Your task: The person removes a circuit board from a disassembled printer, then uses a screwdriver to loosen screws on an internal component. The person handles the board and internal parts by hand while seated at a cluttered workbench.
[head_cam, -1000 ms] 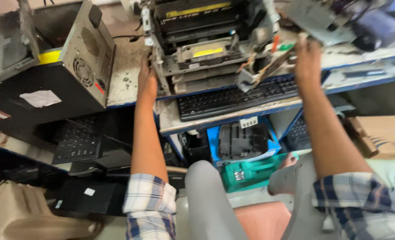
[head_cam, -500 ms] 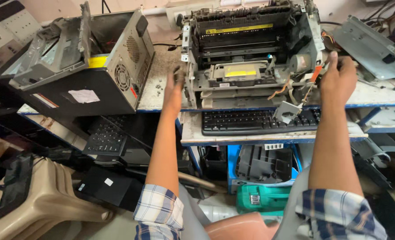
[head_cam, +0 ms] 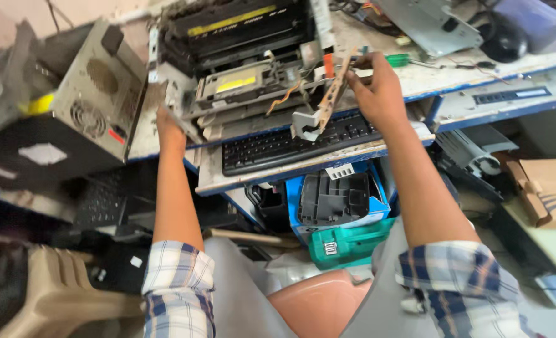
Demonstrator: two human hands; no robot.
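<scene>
Stripped-down printer (head_cam: 240,69) sitting at the desk's (head_cam: 478,69) front edge, long axis running along that edge, open front tipped toward the wearer. Black keyboard (head_cam: 296,141) just below on a pull-out shelf; grey computer case (head_cam: 96,94) hard by the left. Left hand (head_cam: 170,125) gripping the printer's left side, fingers hidden. Right hand (head_cam: 378,87) raised, fingers clamped on a loose side bracket (head_cam: 325,103)

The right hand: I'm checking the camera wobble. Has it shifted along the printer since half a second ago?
Yes. The right hand has moved inward from the printer's right edge, toward the yellow label.
</scene>
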